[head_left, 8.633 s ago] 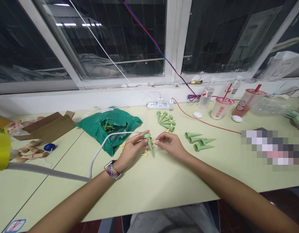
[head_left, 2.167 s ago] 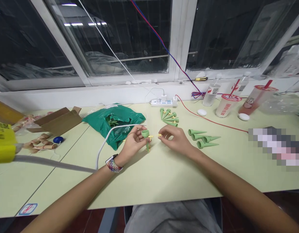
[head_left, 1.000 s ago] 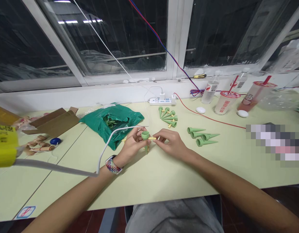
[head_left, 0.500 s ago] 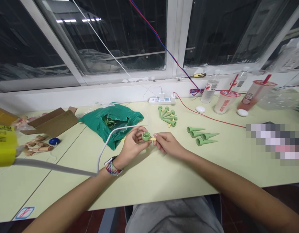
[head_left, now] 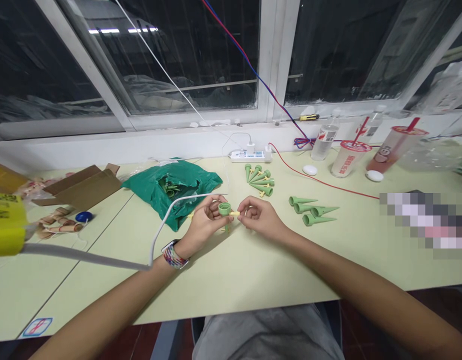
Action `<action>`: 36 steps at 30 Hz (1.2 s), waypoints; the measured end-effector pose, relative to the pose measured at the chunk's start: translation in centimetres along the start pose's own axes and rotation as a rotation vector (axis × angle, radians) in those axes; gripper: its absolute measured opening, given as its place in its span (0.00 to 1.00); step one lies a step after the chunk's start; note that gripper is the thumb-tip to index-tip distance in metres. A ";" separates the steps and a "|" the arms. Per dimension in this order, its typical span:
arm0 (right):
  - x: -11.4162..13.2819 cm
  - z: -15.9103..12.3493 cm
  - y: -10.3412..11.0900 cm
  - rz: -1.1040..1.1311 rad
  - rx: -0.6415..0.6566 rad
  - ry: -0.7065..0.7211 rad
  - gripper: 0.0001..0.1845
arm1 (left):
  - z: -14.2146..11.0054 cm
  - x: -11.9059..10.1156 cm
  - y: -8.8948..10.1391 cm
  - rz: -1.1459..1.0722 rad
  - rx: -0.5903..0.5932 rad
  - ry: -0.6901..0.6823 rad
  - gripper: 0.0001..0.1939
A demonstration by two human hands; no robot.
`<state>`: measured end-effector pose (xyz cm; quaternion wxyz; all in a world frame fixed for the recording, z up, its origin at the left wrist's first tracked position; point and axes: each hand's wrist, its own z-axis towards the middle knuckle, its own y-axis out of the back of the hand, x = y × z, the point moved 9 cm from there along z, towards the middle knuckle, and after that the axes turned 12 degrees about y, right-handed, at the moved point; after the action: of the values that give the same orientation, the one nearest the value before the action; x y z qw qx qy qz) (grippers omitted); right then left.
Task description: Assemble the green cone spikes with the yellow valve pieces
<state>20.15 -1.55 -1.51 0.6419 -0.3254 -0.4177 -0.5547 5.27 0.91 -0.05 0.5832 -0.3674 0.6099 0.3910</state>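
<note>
My left hand (head_left: 201, 224) is closed around a green watering spike (head_left: 224, 207), its round open top facing up and its lower part mostly hidden by the fingers. A yellow valve (head_left: 233, 213) sticks out from the spike's side toward the right. Thumb and fingertips of my right hand (head_left: 265, 220) pinch the outer end of that valve. Beyond the hands, several green spikes with yellow valves (head_left: 259, 180) lie fanned out. To the right are several plain green spikes (head_left: 316, 209) with pointed ends. A torn green plastic bag (head_left: 193, 175) holding more green pieces lies behind my left hand.
A white cable (head_left: 156, 240) crosses in front of my left forearm. On the left are a cardboard box (head_left: 81, 192) and wooden toys with a blue ball (head_left: 84, 217). A power strip (head_left: 249, 156), a bottle (head_left: 324, 140) and drink cups (head_left: 350, 159) stand toward the window.
My right hand's fingers have shifted slightly outward along the yellow valve and are more arched, leaving more of it showing. The left hand still holds the spike in nearly the same place.
</note>
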 end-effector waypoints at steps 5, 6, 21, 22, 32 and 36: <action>-1.1 -0.3 0.1 -0.022 0.003 -0.122 0.25 | 0.1 0.1 0.0 -0.001 -0.001 0.011 0.23; -1.0 -0.3 0.3 -0.024 -0.006 -0.116 0.25 | 0.1 0.2 0.0 -0.002 -0.001 0.010 0.23; 0.5 -0.3 0.6 -0.194 -0.010 0.083 0.11 | 0.2 0.4 0.3 -0.030 -0.007 -0.003 0.23; 1.2 -0.3 0.5 -0.251 0.005 0.171 0.11 | 0.1 0.4 0.2 -0.032 -0.006 -0.002 0.23; 2.4 -0.4 -0.2 -0.521 0.124 0.292 0.08 | 0.1 0.5 -0.1 0.000 0.002 0.023 0.23; 4.2 -0.9 -0.5 -0.765 0.151 0.494 0.05 | 0.0 0.5 -0.2 -0.022 0.025 0.046 0.24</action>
<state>19.94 -4.34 1.84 0.4934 0.0416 -0.3812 -0.7807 5.44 0.79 -0.60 0.5779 -0.3755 0.6239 0.3685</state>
